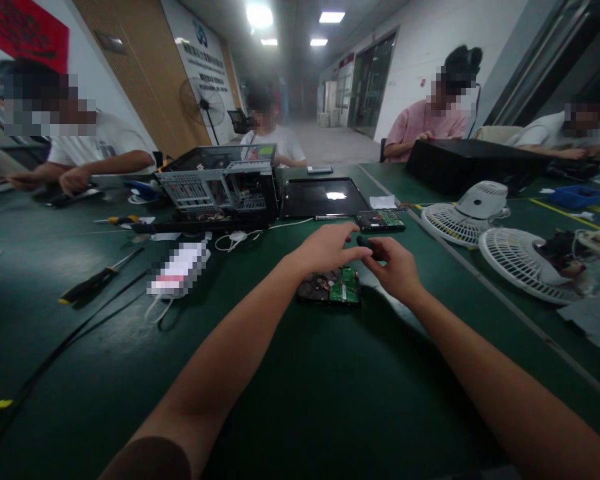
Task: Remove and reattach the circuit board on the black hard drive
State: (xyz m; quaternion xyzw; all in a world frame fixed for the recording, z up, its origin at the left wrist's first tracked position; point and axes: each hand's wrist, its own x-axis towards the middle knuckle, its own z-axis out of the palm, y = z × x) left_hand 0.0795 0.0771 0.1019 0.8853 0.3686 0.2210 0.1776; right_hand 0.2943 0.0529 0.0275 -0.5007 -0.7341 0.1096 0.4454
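Observation:
A hard disk drive (329,288) with a green circuit board lies on the table under my hands. My right hand (396,267) pinches a small dark object (364,241), whose kind I cannot make out. Just left of it is my left hand (326,250), fingers stretched forward and thumb apart. Its thumb tip reaches close to the dark object; whether they touch is unclear. A second hard disk drive (381,221) rests a little beyond my fingers.
An opened computer case (220,190) stands back left, beside a flat black panel (325,197). At left are a screwdriver (93,283), a phone (179,268) and cables. White fan parts (465,213) and a black case (473,160) occupy the right. Several people sit around the table.

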